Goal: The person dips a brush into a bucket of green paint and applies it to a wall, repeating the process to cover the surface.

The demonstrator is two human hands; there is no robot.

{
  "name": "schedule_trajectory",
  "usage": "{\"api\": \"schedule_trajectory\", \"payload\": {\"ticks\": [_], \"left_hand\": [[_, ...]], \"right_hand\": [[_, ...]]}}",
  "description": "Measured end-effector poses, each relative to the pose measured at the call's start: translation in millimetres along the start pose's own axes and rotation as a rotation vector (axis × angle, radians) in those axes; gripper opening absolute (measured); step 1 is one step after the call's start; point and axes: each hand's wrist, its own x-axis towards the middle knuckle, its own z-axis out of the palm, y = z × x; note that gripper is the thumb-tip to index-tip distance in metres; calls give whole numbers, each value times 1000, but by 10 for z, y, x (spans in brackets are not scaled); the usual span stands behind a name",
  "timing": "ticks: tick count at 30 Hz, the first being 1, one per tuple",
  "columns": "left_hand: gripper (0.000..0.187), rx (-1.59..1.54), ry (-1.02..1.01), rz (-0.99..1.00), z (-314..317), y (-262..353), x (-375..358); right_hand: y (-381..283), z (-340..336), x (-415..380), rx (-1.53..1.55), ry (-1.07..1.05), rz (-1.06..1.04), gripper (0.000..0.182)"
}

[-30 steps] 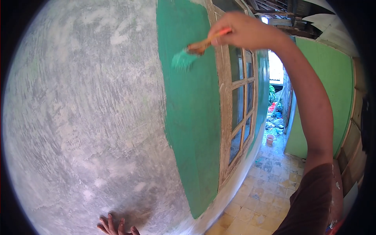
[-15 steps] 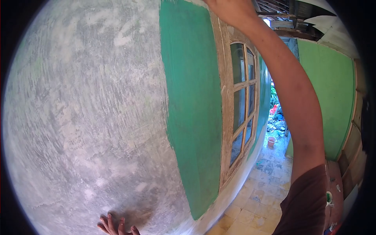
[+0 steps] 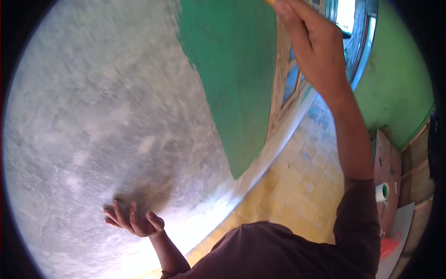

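Note:
My left hand (image 3: 134, 221) is low on the left, fingers spread, its fingertips at the bare grey wall (image 3: 93, 130). It holds nothing, and a dark shadow lies on the wall beside it. My right hand (image 3: 316, 44) is raised at the top, its fingers closed on a yellow-orange thing (image 3: 270, 2). Only a small end of that thing shows at the frame's upper edge, so its kind is hidden. Left of this hand, a green painted strip (image 3: 232, 93) runs down the wall, narrowing to a point at the bottom.
A wooden window frame (image 3: 280, 88) borders the green strip on the right. Below lies a yellowish tiled floor (image 3: 283, 186). On the right are a light green wall (image 3: 399, 79), a reddish-brown surface (image 3: 388, 162) with a white-and-green container (image 3: 382, 192), and a red plastic bag (image 3: 390, 244).
The view has tilted downward, bringing my torso into sight. My right hand, cut off at the top before, now shows with the yellow-orange thing. My left hand stays spread at the wall.

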Motion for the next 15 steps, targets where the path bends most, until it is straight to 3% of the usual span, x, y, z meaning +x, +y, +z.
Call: {"api": "schedule_trajectory", "payload": {"ticks": [2,4,6,8,15], "left_hand": [[36,0,-8,12,28,-5,-9],[36,-5,-13,29,30,-29,-45],[40,17,-10,7,33,-52,-73],[42,36,-51,40,27,-27,-46],[52,-32,-43,22,109,62,4]], "right_hand": [[143,107,-519,51,-41,149,24],[192,177,-924,388,-112,465,25],[238,295,-1311,501,-131,574,21],[329,457,-1724,783,-174,838,20],[463,795,-3211,1025,-387,1198,24]]}}
